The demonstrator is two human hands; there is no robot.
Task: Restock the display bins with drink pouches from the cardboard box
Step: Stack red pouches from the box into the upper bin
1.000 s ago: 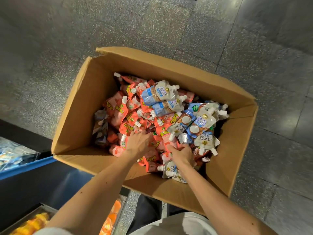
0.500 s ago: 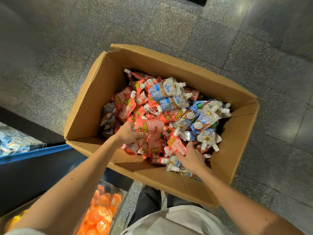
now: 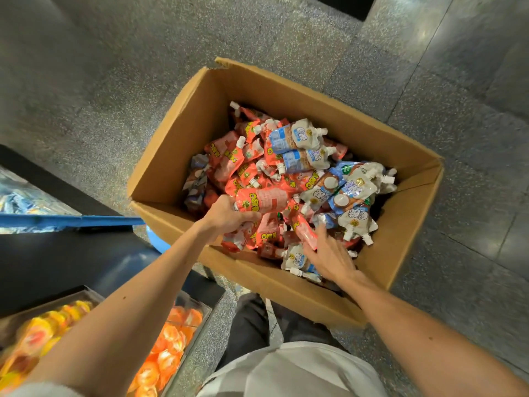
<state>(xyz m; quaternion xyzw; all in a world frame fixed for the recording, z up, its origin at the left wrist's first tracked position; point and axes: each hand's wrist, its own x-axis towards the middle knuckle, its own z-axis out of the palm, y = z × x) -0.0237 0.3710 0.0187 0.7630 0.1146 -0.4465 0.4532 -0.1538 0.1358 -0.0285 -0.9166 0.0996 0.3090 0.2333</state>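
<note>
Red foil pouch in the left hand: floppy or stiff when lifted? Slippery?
Probably semi-stiff: the red glossy foil drink pouch juts sideways from the left hand without drooping. Likely slippery: its film shines. Probably weighty for its size: it bulges.

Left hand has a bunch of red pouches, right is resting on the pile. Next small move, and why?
Probably close the right hand on the red pouch under its fingers. The left hand grips its red pouches in the cardboard box, while the right lies open and holds nothing, so filling it first likely saves a trip.
</note>
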